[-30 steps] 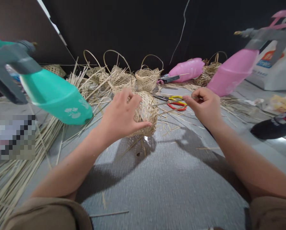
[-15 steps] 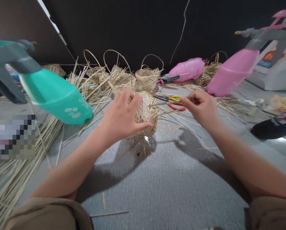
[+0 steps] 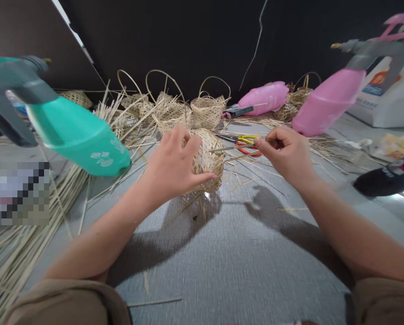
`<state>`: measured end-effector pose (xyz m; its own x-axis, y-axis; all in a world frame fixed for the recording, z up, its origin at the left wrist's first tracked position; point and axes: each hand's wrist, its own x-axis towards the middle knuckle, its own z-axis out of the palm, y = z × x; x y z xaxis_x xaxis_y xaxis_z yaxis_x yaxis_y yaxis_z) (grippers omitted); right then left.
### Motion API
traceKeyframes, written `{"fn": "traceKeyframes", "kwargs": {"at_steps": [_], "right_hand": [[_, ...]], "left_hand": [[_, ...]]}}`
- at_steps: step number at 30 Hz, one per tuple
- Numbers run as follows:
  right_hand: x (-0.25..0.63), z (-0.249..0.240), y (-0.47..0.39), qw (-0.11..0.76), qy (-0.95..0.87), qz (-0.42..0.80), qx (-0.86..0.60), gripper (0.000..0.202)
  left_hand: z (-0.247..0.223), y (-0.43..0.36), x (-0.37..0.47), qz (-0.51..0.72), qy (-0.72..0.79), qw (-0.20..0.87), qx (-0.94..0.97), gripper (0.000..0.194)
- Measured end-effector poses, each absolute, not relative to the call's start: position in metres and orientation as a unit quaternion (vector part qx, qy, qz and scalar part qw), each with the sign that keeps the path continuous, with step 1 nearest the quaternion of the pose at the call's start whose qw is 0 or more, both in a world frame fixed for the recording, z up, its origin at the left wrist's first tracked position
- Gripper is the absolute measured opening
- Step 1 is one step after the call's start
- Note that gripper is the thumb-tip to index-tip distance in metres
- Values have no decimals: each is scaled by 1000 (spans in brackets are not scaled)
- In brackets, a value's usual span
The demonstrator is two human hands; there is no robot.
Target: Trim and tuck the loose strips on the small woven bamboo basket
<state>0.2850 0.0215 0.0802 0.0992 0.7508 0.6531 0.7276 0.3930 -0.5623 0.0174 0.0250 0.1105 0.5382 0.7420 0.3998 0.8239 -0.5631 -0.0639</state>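
Note:
A small woven basket (image 3: 208,158) of pale strips stands on the grey table in front of me. My left hand (image 3: 175,162) is wrapped round its left side, fingers over the top and thumb across the near side. To the right, my right hand (image 3: 283,153) pinches the end of a thin strip (image 3: 237,146) that runs out from the basket. Another strip sticks out of the basket just below it. Behind the strips lie pliers with red and yellow handles (image 3: 249,152).
A green spray bottle (image 3: 83,135) leans at the left above long loose strips (image 3: 29,248). Woven baskets (image 3: 207,110) line the back. Pink bottles (image 3: 332,99), a white bag (image 3: 384,99) and a dark bottle (image 3: 381,178) are at the right.
My right hand has shifted very slightly, still pinching the strip. My left hand and the basket have hardly moved.

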Motion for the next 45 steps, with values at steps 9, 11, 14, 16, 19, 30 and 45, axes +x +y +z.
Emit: {"fn": "traceKeyframes", "kwargs": {"at_steps": [9,11,14,16,19,30,45], "right_hand": [[280,70,29,459,-672,112,-570,42],[279,68,30,453,-675,134,-567,44],[276,68,29,458,-685,143,-548,45],[272,69,26,464,-691,143,-536,43],[265,72,21,469,-703,125,-520,40],[293,52,52,610,-626,65,-482,36],[246,-10,50,498,-589,484,-412,76]], "left_hand": [[107,42,7,-217,-415,69,-881,74],[107,49,3,-220,-408,49,-884,78],[108,55,-1,-224,-400,38,-888,80],[108,57,-2,-225,-394,38,-890,80],[108,55,-1,-216,-394,36,-893,85],[119,74,-20,-283,-502,-77,-814,85],[40,126,-19,-400,-442,-534,-599,59]]}}
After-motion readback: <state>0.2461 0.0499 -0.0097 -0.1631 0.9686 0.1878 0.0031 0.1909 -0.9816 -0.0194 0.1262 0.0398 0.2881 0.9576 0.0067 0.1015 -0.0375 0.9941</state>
